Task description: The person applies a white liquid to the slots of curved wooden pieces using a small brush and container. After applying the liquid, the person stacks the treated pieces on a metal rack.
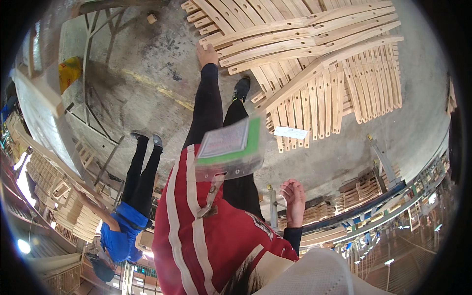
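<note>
A large pile of pale, curved wooden slats (275, 49) with slots near their ends lies in crossed layers on the floor. My left arm is stretched out to the pile's left side, where my left hand (208, 55) is closed at the end of a top slat; its grip is partly hidden. My right hand (293, 199) is raised close to my body, away from the pile, fingers loosely bent and nothing in it. A white paper slip (290, 132) rests on the near slats. Before my red shirt hangs a green-and-white badge (228, 142) in a clear sleeve.
To the left, a person in a blue shirt (120, 233) stands by stacked wooden parts (73, 214). A metal frame (87, 64) and a yellow bag (70, 73) are at the far left. Along the right runs a long rail (354, 216), with more wooden pieces (364, 191) beside it.
</note>
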A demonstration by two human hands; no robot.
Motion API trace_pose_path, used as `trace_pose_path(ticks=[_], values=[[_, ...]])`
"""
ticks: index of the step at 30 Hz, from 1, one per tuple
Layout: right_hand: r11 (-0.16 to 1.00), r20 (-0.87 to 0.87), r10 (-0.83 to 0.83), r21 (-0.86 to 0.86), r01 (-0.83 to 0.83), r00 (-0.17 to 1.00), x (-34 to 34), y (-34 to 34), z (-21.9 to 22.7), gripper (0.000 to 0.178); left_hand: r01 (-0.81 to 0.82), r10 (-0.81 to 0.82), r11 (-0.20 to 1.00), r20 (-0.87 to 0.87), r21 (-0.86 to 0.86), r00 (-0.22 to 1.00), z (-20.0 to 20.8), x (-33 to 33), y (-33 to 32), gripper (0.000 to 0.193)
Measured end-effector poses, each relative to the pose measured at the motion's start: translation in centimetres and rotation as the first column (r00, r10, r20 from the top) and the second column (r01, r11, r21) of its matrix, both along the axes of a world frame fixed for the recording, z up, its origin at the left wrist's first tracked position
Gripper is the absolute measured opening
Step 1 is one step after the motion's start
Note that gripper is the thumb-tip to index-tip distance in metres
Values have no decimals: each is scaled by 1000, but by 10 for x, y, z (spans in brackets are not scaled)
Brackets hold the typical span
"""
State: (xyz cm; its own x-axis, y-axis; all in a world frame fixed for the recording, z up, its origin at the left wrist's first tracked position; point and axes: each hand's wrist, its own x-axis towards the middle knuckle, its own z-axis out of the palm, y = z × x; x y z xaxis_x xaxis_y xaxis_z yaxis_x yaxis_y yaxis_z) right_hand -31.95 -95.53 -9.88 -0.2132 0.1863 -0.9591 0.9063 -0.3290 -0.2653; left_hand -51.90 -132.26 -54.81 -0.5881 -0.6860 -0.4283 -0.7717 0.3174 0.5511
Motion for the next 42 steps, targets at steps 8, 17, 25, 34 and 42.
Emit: trace_pose_path(ticks=[8, 17, 25, 34, 42], values=[[995, 88, 34, 90, -42, 996, -32, -12, -6, 24, -315, 425, 770, -77, 555, 902, -7, 10, 26, 60], [997, 114, 47, 47, -53, 992, -37, -19, -16, 25, -147, 191, 762, -1, 631, 982, 4, 29, 30, 70], [996, 79, 50, 68, -56, 996, -49, -23, -20, 24, 709, -660, 703, 319, -56, 680, 54, 19, 31, 118], [993, 91, 29, 112, -39, 995, -30, -8, -17, 24, 915, -834, 401, 393, -52, 388, 38, -37, 54, 130], [996, 68, 28, 87, -34, 997, -9, -11, -33, 26, 876, -829, 432, 290, -213, 479, 47, -50, 63, 97]])
